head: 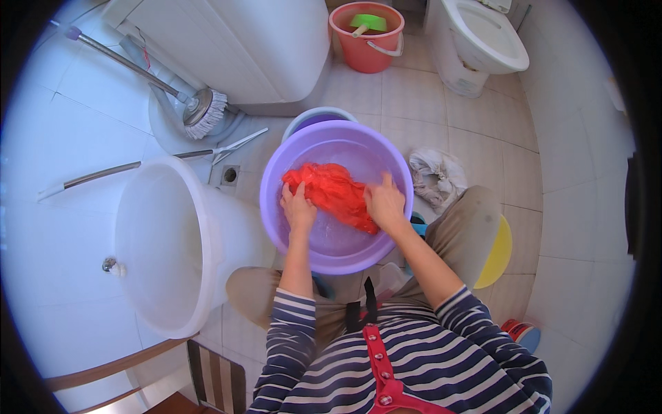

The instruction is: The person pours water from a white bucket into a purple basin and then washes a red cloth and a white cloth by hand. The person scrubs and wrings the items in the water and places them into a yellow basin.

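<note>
A wet red cloth [331, 189] lies bunched in a round purple plastic basin [336, 264] holding shallow, slightly sudsy water. My left hand [299, 209] grips the cloth's left end, fingers spread over its edge. At the other end, my right hand [387, 204] touches the cloth; its fingers are blurred, and one sticks up apart from the fabric. The cloth slants down to the right between both hands. Behind the basin's far rim, another basin [320, 112] with a pale rim is partly hidden.
A large white plastic tub [207, 243] stands left, near a floor drain [230, 175], a squeegee [227, 150] and a mop [201, 111]. Whitish cloth [437, 173] lies right on the tiles. Beyond are a red bucket [366, 54] with a green scoop [370, 22] and a toilet [481, 41].
</note>
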`<state>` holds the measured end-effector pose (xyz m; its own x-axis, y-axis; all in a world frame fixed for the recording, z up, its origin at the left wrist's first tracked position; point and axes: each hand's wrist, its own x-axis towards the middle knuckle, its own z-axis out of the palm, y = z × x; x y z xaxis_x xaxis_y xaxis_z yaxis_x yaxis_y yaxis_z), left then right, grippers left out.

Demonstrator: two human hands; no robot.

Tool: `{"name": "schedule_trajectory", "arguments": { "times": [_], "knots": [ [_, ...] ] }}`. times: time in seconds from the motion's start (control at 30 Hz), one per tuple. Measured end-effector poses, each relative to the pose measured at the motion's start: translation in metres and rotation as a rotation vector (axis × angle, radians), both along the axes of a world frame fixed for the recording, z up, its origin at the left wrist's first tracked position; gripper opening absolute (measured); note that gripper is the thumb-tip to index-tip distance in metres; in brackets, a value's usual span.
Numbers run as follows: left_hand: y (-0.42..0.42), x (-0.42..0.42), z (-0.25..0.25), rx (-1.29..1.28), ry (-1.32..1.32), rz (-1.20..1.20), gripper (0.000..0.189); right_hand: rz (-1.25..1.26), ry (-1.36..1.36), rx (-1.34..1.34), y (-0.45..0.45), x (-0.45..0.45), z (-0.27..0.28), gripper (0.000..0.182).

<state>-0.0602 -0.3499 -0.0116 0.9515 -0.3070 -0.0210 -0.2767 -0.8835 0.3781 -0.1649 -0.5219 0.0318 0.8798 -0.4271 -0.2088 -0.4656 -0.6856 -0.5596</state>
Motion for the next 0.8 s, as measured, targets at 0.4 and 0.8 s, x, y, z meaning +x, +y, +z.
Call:
{"name": "schedule_trajectory", "arguments": {
  "times": [0.4,0.8],
  "knots": [
    [-0.016,-0.017,-0.038,-1.808,1.194,0.648,0.049,-0.079,-0.303,1.058,0.055,0.06,-0.037,0.024],
    [-0.045,-0.026,-0.009,-1.546,1.037,0.562,0.036,0.248,-0.858,-0.04,0.049,0.045,-0.046,0.013]
  ]
}}
